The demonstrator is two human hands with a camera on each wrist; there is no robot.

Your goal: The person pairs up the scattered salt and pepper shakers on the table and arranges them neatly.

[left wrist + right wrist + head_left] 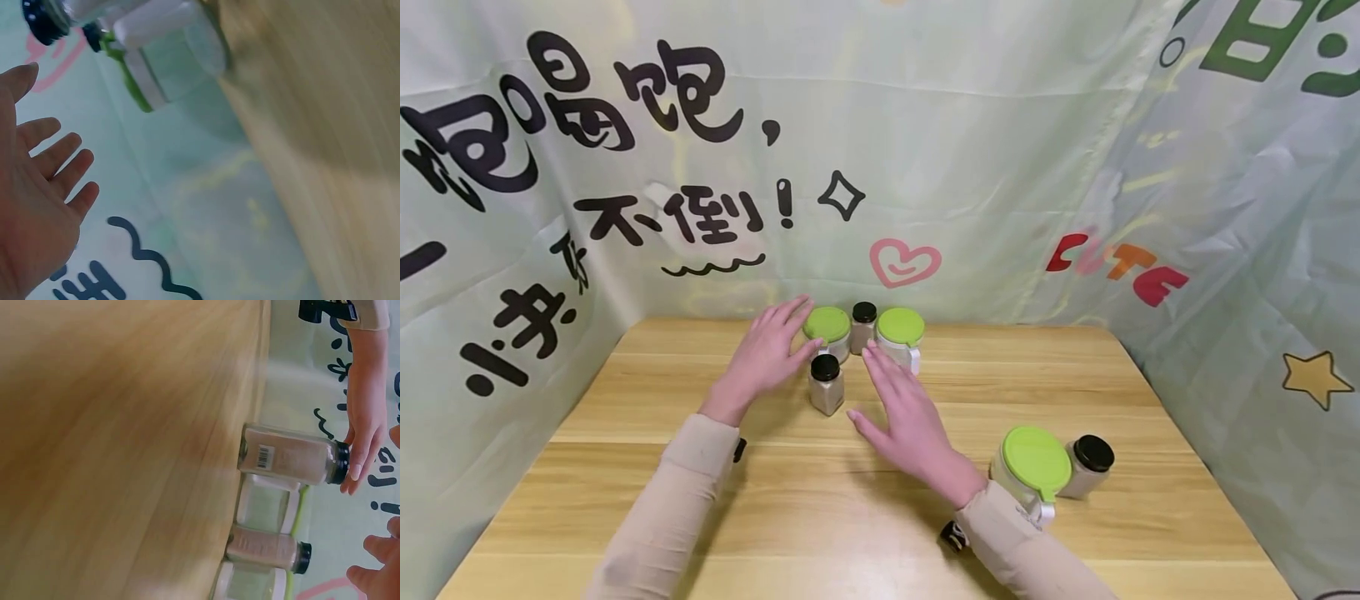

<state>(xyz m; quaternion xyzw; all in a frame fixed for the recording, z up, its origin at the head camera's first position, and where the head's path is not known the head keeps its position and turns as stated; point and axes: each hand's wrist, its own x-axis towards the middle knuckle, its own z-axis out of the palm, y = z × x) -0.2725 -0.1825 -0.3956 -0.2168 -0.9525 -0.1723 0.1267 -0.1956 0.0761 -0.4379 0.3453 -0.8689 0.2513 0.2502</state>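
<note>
My left hand [766, 354], fingers spread, is beside a green-lidded jar [828, 323] at the back of the table. Its thumb comes near the black lid of a square jar [827, 392] in front; in the right wrist view this jar [287, 456] shows pinkish-brown contents and a barcode. My right hand [910, 417] hovers to the right of that jar with fingers extended, its fingertips overlapping a second green-lidded jar [901, 327]. Between the two green lids stands another black-lidded jar [863, 331]. The left wrist view shows the left palm [37, 200] holding nothing.
Near my right forearm stand a third green-lidded jar [1036, 462] with a white handle and a black-lidded jar [1088, 467], side by side. The wooden table [820, 508] meets a printed cloth backdrop [985, 167] at its back and sides.
</note>
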